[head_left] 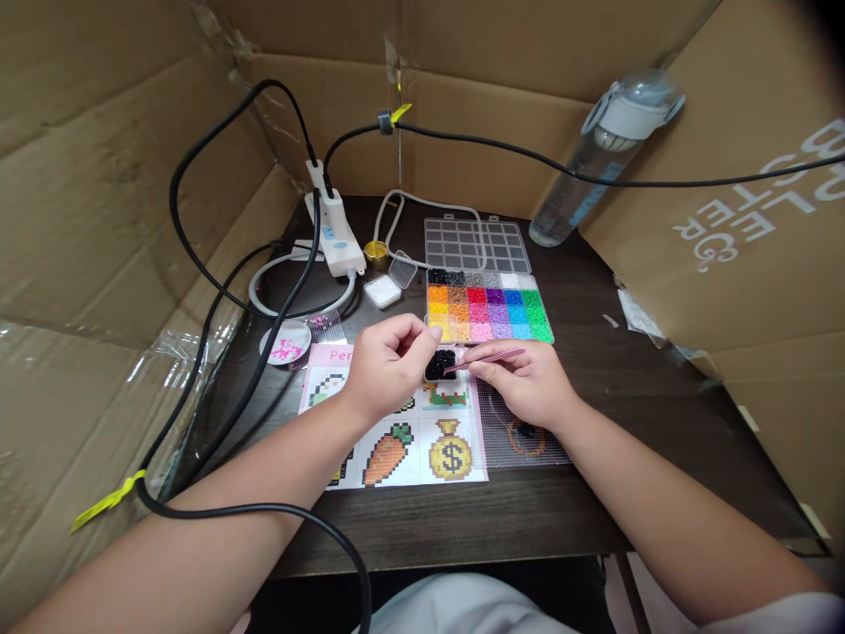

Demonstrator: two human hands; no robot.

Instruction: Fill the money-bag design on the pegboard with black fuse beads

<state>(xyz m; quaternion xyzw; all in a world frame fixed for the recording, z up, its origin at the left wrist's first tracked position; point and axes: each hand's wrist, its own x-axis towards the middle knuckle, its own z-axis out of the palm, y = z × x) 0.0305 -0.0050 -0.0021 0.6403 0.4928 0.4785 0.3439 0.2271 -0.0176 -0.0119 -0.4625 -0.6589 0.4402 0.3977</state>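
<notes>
My left hand (386,361) is curled over a small clear tub of black beads (440,363), its fingers pinched on the tub's left rim. My right hand (525,380) grips pink tweezers (485,358) whose tips point left into the black beads. Both hands hover above a pattern sheet (396,445) showing a carrot and a money bag. A clear pegboard (521,440) with a partly made ring of beads lies under my right wrist. Behind the hands stands an open bead box (487,313) with many coloured compartments and its clear lid raised.
A power strip (335,231) with black and white cables lies at the back left. One thick black cable (264,506) crosses my left forearm. A water bottle (598,163) leans at the back right. Small dishes (287,342) and a tub of white beads (384,289) sit left. Cardboard walls surround the table.
</notes>
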